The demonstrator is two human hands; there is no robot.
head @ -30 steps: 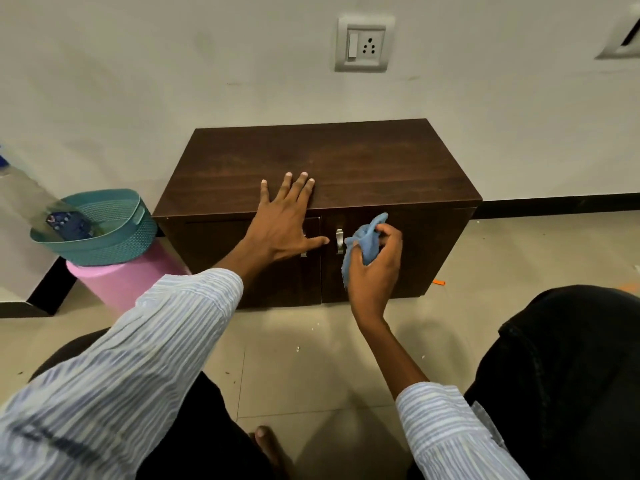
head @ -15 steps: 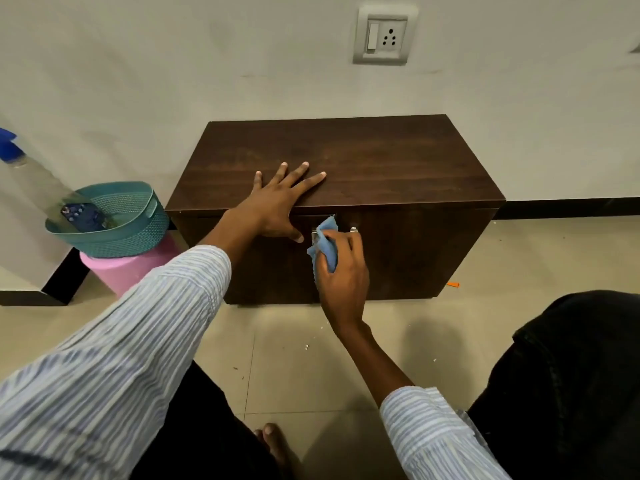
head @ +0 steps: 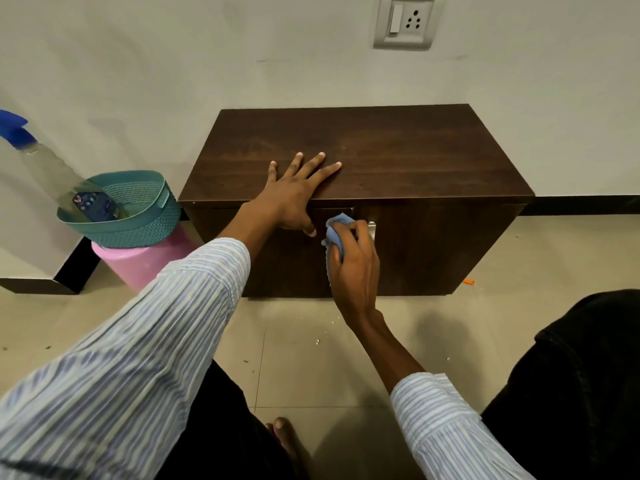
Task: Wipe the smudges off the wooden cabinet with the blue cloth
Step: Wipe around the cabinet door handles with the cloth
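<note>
The right hand [head: 353,261] was clamped on the bunched cloth [head: 335,233], pressing it to the cabinet [head: 398,157] front beside a handle [head: 371,230]. The left hand [head: 294,195] lay spread flat on the top edge. The cloth looked soft and light, best balled in the palm; the cabinet seemed rigid and heavy.

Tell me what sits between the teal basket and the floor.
In the head view, a pink container stands on the floor, and the teal basket rests on top of it.
</note>
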